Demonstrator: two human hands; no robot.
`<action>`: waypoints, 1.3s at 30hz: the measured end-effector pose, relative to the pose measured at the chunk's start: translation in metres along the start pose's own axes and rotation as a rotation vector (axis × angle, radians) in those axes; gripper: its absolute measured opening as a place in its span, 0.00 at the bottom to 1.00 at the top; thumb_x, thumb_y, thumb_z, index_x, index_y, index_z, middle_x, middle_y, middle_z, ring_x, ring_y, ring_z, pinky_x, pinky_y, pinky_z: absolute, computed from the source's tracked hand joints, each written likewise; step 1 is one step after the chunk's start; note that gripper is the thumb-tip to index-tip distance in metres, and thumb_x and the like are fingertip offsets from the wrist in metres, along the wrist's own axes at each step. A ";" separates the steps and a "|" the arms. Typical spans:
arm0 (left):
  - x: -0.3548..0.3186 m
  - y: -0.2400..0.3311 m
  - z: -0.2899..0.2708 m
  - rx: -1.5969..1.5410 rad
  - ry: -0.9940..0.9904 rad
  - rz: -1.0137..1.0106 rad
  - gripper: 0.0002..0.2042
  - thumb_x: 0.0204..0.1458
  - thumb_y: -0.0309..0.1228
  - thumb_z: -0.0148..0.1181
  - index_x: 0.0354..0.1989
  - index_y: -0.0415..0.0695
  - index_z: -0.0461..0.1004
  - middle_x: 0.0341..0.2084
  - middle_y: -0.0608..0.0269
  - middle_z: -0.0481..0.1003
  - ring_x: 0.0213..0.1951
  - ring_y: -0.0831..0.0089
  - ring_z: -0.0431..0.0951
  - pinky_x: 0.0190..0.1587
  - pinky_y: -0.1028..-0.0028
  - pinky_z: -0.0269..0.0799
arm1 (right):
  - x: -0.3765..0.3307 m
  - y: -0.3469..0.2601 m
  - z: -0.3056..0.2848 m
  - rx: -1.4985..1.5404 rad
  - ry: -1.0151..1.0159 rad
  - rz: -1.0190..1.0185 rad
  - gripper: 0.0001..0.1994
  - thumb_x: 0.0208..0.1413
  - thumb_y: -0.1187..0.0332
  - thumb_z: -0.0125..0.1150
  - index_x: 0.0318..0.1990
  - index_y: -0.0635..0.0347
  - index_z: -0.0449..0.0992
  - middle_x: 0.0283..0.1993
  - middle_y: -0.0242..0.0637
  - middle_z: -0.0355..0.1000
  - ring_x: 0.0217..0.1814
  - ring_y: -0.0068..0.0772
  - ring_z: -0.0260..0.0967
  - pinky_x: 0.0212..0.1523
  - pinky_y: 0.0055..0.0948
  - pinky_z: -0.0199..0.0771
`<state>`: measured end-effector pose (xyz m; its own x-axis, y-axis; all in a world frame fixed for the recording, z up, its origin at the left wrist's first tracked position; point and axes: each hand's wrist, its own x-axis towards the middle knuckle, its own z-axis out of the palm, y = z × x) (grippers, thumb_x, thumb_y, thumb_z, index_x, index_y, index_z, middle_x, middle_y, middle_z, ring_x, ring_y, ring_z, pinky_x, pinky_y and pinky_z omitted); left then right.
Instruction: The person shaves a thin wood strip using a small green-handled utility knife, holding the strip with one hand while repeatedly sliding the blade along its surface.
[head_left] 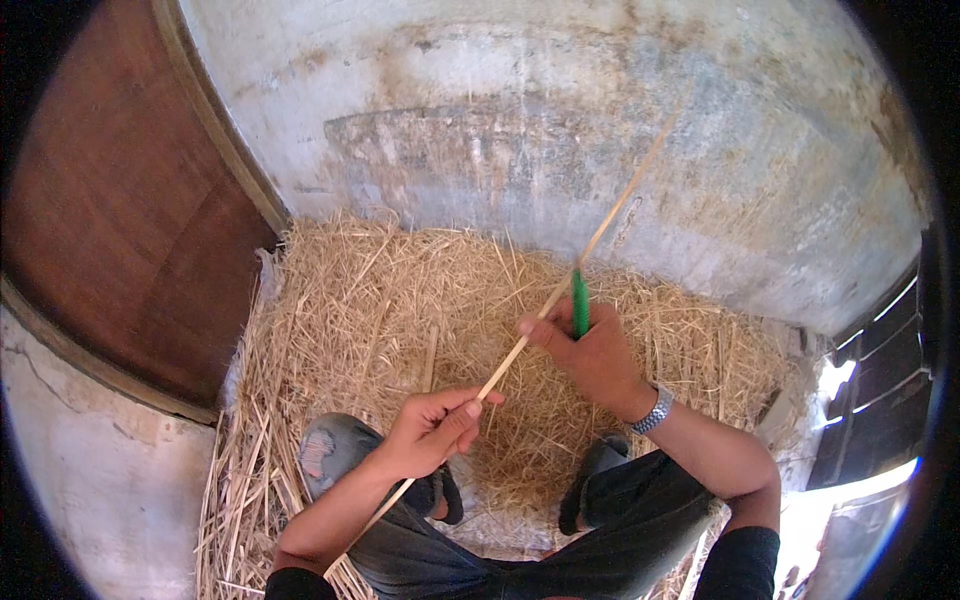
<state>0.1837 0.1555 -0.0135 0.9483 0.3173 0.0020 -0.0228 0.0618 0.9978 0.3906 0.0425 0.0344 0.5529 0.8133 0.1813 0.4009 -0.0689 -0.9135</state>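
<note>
A long, thin pale strip, like split bamboo or cane, (626,195) runs slantwise from beside my left forearm up toward the wall. My left hand (428,436) is closed in a pinch round its lower middle, above my knee. Farther up, my right hand (597,358), with a metal watch on the wrist, grips a narrow green tool (580,304), perhaps a knife handle. The tool's upper end meets the strip, and my right thumb and fingertips touch the strip just below. No blade can be made out.
Loose straw shavings (370,300) cover the floor around my feet, with longer strips (245,480) heaped at the left. A stained, pale wall (480,150) rises ahead. A brown door panel (130,200) stands at the left, dark slats (870,400) at the right.
</note>
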 end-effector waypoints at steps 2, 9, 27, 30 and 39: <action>0.001 0.003 0.003 -0.061 -0.009 -0.042 0.16 0.67 0.34 0.45 0.55 0.35 0.71 0.11 0.72 0.62 0.12 0.86 0.58 0.16 0.82 0.51 | -0.007 -0.003 0.004 -0.044 -0.102 0.022 0.16 0.56 0.59 0.69 0.24 0.60 0.76 0.14 0.20 0.57 0.18 0.12 0.49 0.18 0.24 0.48; 0.003 0.005 0.004 -0.061 -0.024 -0.057 0.18 0.68 0.36 0.42 0.54 0.34 0.70 0.11 0.71 0.62 0.11 0.85 0.58 0.16 0.82 0.52 | -0.010 0.006 0.009 -0.031 -0.166 0.041 0.19 0.54 0.59 0.70 0.19 0.60 0.71 0.14 0.18 0.53 0.18 0.12 0.46 0.18 0.26 0.43; -0.009 0.008 -0.004 -0.068 -0.328 -0.065 0.17 0.67 0.35 0.46 0.57 0.37 0.69 0.15 0.73 0.65 0.18 0.87 0.62 0.22 0.83 0.56 | 0.021 -0.003 -0.054 0.312 0.471 -0.052 0.14 0.62 0.58 0.61 0.35 0.61 0.80 0.15 0.19 0.59 0.16 0.11 0.53 0.17 0.19 0.47; -0.009 0.004 -0.002 -0.112 -0.366 -0.071 0.17 0.67 0.34 0.46 0.58 0.36 0.69 0.15 0.74 0.64 0.18 0.87 0.62 0.21 0.83 0.55 | 0.020 -0.005 -0.065 0.295 0.486 -0.042 0.14 0.63 0.57 0.58 0.40 0.60 0.80 0.15 0.20 0.59 0.15 0.13 0.53 0.17 0.19 0.50; -0.004 0.006 0.002 -0.085 -0.039 0.025 0.18 0.68 0.35 0.43 0.57 0.35 0.68 0.11 0.75 0.60 0.12 0.87 0.57 0.17 0.83 0.52 | -0.021 -0.016 -0.025 -0.565 -0.035 -0.297 0.21 0.59 0.47 0.58 0.32 0.59 0.76 0.16 0.45 0.67 0.18 0.46 0.71 0.20 0.41 0.68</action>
<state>0.1798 0.1529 -0.0072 0.9586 0.2830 0.0313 -0.0720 0.1347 0.9883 0.3910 0.0124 0.0540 0.3383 0.8625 0.3763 0.8621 -0.1237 -0.4915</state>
